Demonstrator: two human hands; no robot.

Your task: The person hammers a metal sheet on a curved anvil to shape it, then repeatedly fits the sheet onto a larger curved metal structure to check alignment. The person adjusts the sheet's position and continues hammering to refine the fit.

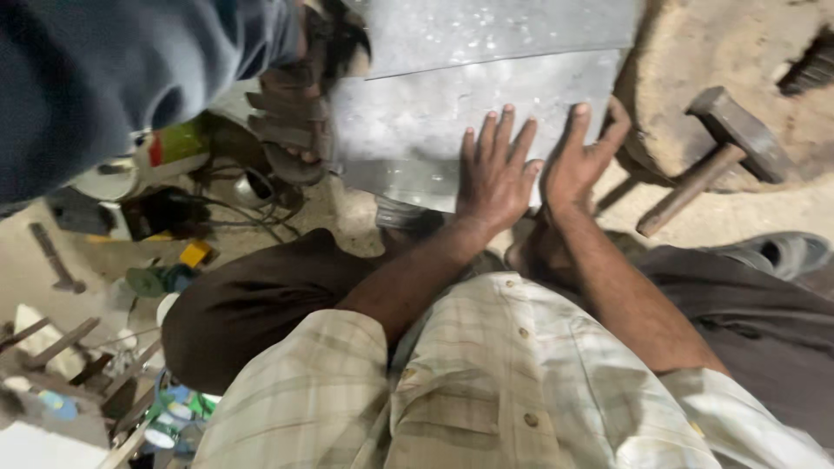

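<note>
At the far left, small clutter (161, 278) is lying on the floor (26, 269): cables, a yellow block, a green round piece, and some wooden strips lower down; most of it is too blurred to name surely. Above it, another person's blue sleeve (95, 78) is coming into the picture, and beside it a foot in a brown sandal (291, 122) is standing on the left edge of the metal sheet (417, 130). The sheet is lying flat and low in front of the seated person, between the sandal and a round stone block (695, 78). The left hand (495, 174) is resting palm down on the near edge of the sheet, its fingers (499, 135) spread and straight, holding nothing. Just beside it, the right hand (578, 165) is also pressing flat on the sheet, its fingers (580, 122) released and open, the thumb reaching toward the stone. The sheet is looking thin, smooth and grey, so I judge it is light but springy, slippery under a palm, and sharp along the cut edges; taking it by the flat part near an edge, with both hands apart, seems safer. At the right, a hammer (712, 156) with a wooden handle is leaning on the stone block, and a grey shoe (782, 252) is showing below.
</note>
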